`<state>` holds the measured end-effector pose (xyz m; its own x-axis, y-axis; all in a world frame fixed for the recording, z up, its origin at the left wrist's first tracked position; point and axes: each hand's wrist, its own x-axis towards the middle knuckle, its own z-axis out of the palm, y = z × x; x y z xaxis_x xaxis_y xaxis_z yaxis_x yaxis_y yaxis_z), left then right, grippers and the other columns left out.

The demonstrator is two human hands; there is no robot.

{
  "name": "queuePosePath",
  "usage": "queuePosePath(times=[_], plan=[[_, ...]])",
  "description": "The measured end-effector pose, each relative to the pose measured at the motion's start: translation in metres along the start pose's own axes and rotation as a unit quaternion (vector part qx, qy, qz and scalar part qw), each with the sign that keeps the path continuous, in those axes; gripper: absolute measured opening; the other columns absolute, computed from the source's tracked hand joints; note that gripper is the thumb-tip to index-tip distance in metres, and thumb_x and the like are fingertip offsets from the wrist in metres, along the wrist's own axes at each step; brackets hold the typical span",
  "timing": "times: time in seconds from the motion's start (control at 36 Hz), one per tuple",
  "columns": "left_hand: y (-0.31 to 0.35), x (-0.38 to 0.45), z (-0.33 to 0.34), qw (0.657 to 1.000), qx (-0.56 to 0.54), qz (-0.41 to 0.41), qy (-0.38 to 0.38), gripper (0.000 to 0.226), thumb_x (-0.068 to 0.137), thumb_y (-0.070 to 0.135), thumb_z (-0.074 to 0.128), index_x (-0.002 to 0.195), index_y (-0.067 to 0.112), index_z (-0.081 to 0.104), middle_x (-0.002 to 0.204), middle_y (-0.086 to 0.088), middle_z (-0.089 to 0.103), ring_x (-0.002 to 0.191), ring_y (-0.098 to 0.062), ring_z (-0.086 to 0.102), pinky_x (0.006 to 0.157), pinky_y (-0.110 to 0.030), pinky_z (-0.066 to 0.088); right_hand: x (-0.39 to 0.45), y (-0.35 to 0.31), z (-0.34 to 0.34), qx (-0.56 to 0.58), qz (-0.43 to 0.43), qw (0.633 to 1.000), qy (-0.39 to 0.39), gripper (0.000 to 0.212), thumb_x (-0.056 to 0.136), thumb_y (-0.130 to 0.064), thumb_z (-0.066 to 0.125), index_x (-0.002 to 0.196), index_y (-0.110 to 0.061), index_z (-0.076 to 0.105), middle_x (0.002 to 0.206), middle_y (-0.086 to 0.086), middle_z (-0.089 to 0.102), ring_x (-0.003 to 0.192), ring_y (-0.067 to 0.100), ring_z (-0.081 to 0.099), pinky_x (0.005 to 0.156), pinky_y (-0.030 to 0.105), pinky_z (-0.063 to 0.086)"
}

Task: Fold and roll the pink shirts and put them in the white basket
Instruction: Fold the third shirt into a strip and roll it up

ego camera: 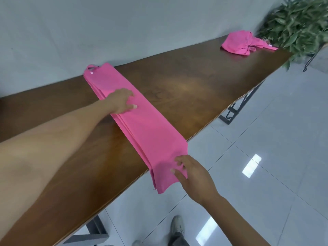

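A pink cotton shirt folded into a long narrow strip [136, 121] is lying across the brown wooden table [204, 82], its long axis running from the collar at the far edge to the hem, which is hanging over the near edge. Its middle is being pressed by the left hand [121, 102] with fingers spread flat, while the overhanging hem is being pinched by the right hand [191, 173]. A second, crumpled pink shirt [243, 43] is lying at the table's far right end beside a green leafy plant [300, 23].

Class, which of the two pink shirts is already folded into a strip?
The shirt under both hands, folded long and flat; the far one lies crumpled.
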<state>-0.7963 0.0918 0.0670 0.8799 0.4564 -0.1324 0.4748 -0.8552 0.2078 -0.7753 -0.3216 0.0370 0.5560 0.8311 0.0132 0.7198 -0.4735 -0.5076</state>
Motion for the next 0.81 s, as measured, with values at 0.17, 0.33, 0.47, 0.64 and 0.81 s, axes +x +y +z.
queuePosePath(times=[0.17, 0.33, 0.47, 0.64, 0.81], plan=[[0.04, 0.008, 0.03, 0.999, 0.001, -0.022, -0.029, 0.081, 0.092, 0.074, 0.044, 0.157, 0.028, 0.029, 0.166, -0.008, 0.023, 0.15, -0.037, 0.024, 0.117, -0.062, 0.027, 0.012, 0.021, -0.019, -0.01, -0.013, 1.0, 0.013, 0.039, 0.103, -0.054, 0.044, 0.133, -0.031, 0.051, 0.128, -0.015, 0.052, 0.115, 0.006, 0.048, 0.087, 0.026, 0.049], [0.069, -0.02, 0.08, 0.997, 0.01, -0.076, 0.01, 0.072, 0.097, 0.073, 0.019, 0.161, 0.04, 0.008, 0.171, 0.002, 0.003, 0.155, -0.035, 0.001, 0.122, -0.061, 0.004, 0.03, 0.049, -0.029, -0.024, -0.033, 0.999, 0.015, 0.051, 0.1, -0.064, 0.033, 0.135, -0.031, 0.051, 0.133, -0.017, 0.05, 0.12, 0.0, 0.043, 0.091, 0.017, 0.039], [0.085, -0.036, 0.09, 0.996, 0.029, -0.085, 0.028, 0.077, 0.093, 0.075, 0.006, 0.161, 0.039, 0.001, 0.171, 0.003, -0.001, 0.156, -0.033, -0.005, 0.123, -0.06, 0.0, 0.052, 0.067, -0.031, -0.015, -0.062, 0.998, 0.005, 0.052, 0.099, -0.069, 0.027, 0.133, -0.035, 0.05, 0.131, -0.019, 0.05, 0.119, -0.002, 0.041, 0.091, 0.016, 0.04], [0.103, -0.062, 0.099, 0.994, 0.042, -0.089, 0.043, 0.089, 0.082, 0.081, -0.013, 0.161, 0.04, -0.002, 0.17, 0.005, -0.003, 0.156, -0.03, -0.008, 0.124, -0.059, -0.002, 0.077, 0.077, -0.027, 0.016, -0.104, 0.994, 0.005, 0.038, 0.101, -0.061, 0.039, 0.125, -0.036, 0.053, 0.12, -0.026, 0.047, 0.111, -0.005, 0.044, 0.083, 0.014, 0.043], [0.125, -0.09, 0.109, 0.993, 0.049, -0.097, 0.055, 0.082, 0.086, 0.078, -0.01, 0.16, 0.042, -0.004, 0.17, 0.008, -0.004, 0.156, -0.027, -0.01, 0.125, -0.056, -0.002, 0.101, 0.089, -0.021, 0.043, -0.154, 0.987, -0.022, 0.043, 0.1, -0.062, 0.037, 0.125, -0.033, 0.054, 0.119, -0.026, 0.047, 0.11, -0.001, 0.046, 0.089, 0.018, 0.044]])
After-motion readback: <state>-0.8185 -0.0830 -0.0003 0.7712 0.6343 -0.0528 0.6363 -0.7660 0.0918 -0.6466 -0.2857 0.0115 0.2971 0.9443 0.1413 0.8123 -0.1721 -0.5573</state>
